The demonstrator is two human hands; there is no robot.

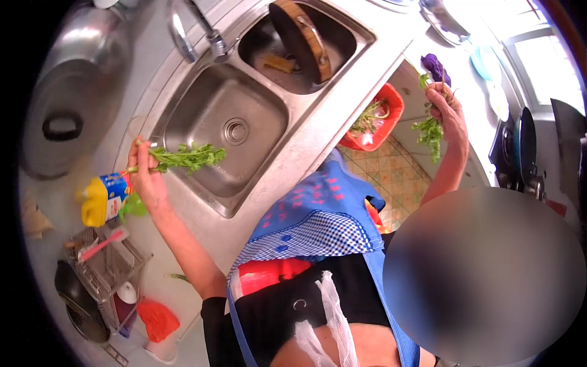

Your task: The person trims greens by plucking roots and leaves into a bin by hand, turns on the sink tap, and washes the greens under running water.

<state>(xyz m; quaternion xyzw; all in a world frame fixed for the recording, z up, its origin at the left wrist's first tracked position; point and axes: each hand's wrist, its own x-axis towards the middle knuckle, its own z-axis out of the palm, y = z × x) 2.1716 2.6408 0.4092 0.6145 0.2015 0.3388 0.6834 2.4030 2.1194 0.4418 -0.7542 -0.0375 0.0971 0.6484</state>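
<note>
My left hand (147,174) is closed round the stems of a bunch of leafy greens (191,157), whose leaves reach out over the left sink basin (260,131). Out to the right, my right hand (446,110) pinches the thin stems of more leafy greens (431,136), with the leaves hanging down. Whether they are coriander or celery leaves I cannot tell. Between the hands, below the counter edge, a red bin (394,104) holds stalks and green scraps. A purple cloth-like bundle (435,66) lies just beyond my right hand.
A round wooden board (313,46) leans in the second basin beside a yellow sponge (278,63). The faucet (214,44) arches above the sink. Near my left wrist stand a yellow bottle (101,202) and a wire rack (101,263). Pans (524,147) stand at the far right.
</note>
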